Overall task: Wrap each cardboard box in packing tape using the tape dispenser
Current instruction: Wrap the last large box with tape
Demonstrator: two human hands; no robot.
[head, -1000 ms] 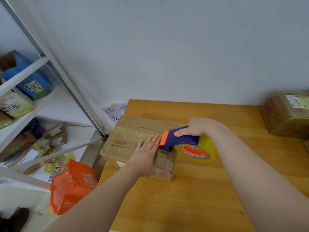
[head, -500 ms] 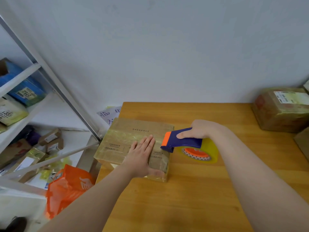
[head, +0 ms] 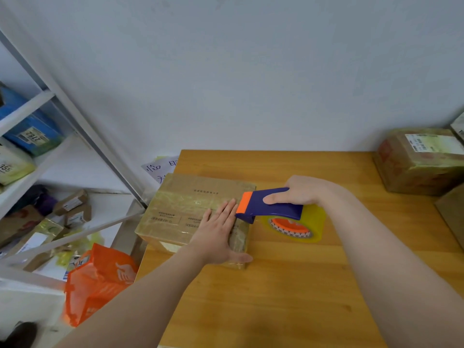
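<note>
Fingers (head: 227,209) of the left hand (head: 216,234) lie straight and close together, pressed flat on the lid of the cardboard box (head: 185,197), with the thumb hooked over its near right corner. That box sits at the counter's (head: 276,297) 9 o'clock edge, its left end jutting past the wood. Glossy tape bands already cross the lid, and film wrinkles over the right end. A pale patch on the near side, at 7 o'clock of the box, looks bare.

At 3 o'clock of the left hand, the tape dispenser (head: 271,207) points its orange nose at the box's right edge; whether it touches is unclear. The right hand (head: 306,192) grips the blue handle, fingers curled round it, thumb along the side, and the roll hangs below.

At the counter's 2 o'clock corner a second box (head: 411,172) shines with tape and seems finished. A plain brown box corner (head: 452,214) shows at 3 o'clock; its state is hidden.

By my reading, this box is partly wrapped, with at least one more pass to lay.
</note>
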